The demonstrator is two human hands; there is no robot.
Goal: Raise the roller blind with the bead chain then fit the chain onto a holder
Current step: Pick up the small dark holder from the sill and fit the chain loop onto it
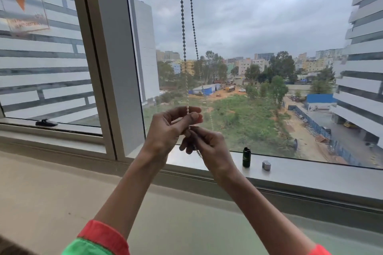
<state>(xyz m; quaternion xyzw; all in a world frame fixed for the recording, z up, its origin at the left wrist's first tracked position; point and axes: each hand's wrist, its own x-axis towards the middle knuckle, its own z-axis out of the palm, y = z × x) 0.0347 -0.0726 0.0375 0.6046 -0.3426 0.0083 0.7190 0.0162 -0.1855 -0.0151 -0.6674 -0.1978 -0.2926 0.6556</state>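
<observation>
Two strands of a bead chain [183, 20] hang from above the frame's top edge, in front of the window glass. My left hand [169, 128] pinches the left strand between thumb and fingers at about sill height. Just below and to the right, my right hand [209, 147] grips the chain's lower part, and a short length of beads shows under its fingers. The second strand [209, 114] runs down loose beside my hands. The roller blind itself is out of view above. A small grey holder-like piece [266, 165] rests on the sill to the right.
A grey window mullion [116, 64] stands left of the chain. A small dark green cylinder [246, 157] stands upright on the metal sill [310, 174], next to the grey piece. A black window latch [46, 123] sits at lower left. A wide beige ledge [51, 192] lies below.
</observation>
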